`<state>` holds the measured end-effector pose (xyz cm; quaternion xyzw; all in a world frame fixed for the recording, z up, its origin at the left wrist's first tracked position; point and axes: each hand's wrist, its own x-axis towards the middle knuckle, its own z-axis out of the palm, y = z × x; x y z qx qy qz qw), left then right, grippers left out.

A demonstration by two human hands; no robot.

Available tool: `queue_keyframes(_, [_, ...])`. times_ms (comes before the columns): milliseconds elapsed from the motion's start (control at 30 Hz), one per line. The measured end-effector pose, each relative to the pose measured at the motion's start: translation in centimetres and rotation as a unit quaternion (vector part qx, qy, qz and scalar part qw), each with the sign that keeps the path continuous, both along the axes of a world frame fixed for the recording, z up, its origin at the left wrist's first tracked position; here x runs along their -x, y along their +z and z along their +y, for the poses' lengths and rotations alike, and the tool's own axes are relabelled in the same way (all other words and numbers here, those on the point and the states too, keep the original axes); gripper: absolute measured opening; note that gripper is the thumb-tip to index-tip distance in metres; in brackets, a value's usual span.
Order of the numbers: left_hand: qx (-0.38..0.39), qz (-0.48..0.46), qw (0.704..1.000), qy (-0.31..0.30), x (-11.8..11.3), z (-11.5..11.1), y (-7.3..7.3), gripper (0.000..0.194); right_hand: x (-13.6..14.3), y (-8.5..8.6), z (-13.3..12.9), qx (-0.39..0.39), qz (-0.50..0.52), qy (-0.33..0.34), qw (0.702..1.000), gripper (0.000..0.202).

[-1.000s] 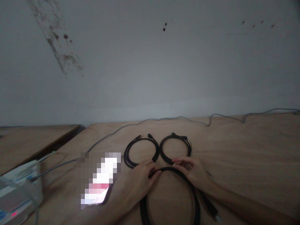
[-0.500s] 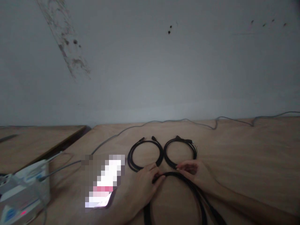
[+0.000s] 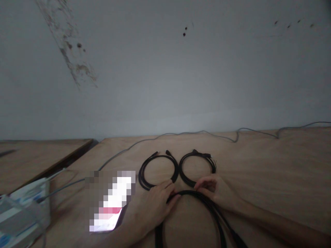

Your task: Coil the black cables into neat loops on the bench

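Right hand (image 3: 216, 190) more curled than before, hold unclear; left hand (image 3: 158, 203) around black cable (image 3: 158, 236); wooden tabletop (image 3: 271, 172), stained wall (image 3: 144, 79).

- No words, numbers or brands are legible.
- White boxy plastic device (image 3: 15, 225) at left: blue markings (image 3: 5, 239), too blurred to read.
- Bright rectangular phone screen (image 3: 116, 194): coarse pixel blocks cover it, its content unreadable.
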<state>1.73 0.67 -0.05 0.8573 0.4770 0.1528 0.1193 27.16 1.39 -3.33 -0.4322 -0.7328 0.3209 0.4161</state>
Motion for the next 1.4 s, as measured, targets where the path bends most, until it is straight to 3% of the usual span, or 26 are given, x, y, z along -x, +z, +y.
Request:
queue_keyframes(367, [-0.009,-0.026,1.0,-0.002,0.3,0.1,-0.4,0.015,-1.4,1.8,1.5,-0.068,-0.121,0.089,0.986,0.023])
queue_keyframes(533, [0.003,-0.036,0.999,0.002,0.2,0.1,-0.2,0.016,-1.7,2.0,1.8,-0.064,-0.12,0.086,0.987,0.013])
queue_keyframes(733, [0.003,-0.037,0.999,0.012,0.0,0.2,-0.1,0.018,-1.7,1.6,1.7,-0.068,-0.139,0.063,0.986,0.019])
queue_keyframes(900, [0.004,-0.039,0.999,0.011,0.0,0.1,-0.1,0.017,-1.6,1.5,1.5,-0.039,-0.122,0.043,0.991,0.013])
queue_keyframes(1133, [0.019,-0.037,0.999,0.012,-0.2,0.1,0.3,0.016,-1.4,2.3,1.2,-0.043,-0.146,0.05,0.987,0.031])
queue_keyframes(1400, [-0.003,-0.03,1.0,0.004,-0.1,0.2,-0.2,0.015,-0.4,3.0,0.4,-0.006,-0.31,0.013,0.951,0.036])
